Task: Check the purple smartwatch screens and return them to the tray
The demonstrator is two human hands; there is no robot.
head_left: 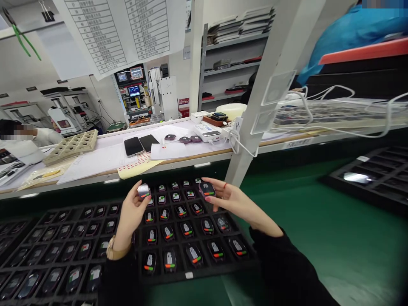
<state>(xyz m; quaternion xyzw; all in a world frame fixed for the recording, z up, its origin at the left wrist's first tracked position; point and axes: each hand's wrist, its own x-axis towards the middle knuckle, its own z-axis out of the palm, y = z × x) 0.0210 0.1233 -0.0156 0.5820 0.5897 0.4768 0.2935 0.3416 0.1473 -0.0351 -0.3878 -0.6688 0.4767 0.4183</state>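
My left hand point(133, 208) pinches a small smartwatch body point(144, 190) between thumb and fingers, its glossy face catching the light. In my right hand point(228, 196) is another smartwatch body point(208, 188), with a dark face, pale print and an orange-green strip. Both are held above the far part of a black compartment tray point(189, 275). Rows of similar strapless watch bodies lie in that tray, most with lit screens, such as the watch point(194, 253) in the near row. The undersides of both held watches are hidden.
Another black tray point(72, 227) of watches sits on the left. Behind runs a shelf with two phones point(134, 146), several loose watches point(185, 139) and a beige tray point(72, 146). A white post point(270, 85) rises right of centre, near white cables point(309, 106). A person in blue point(338, 38) is at right.
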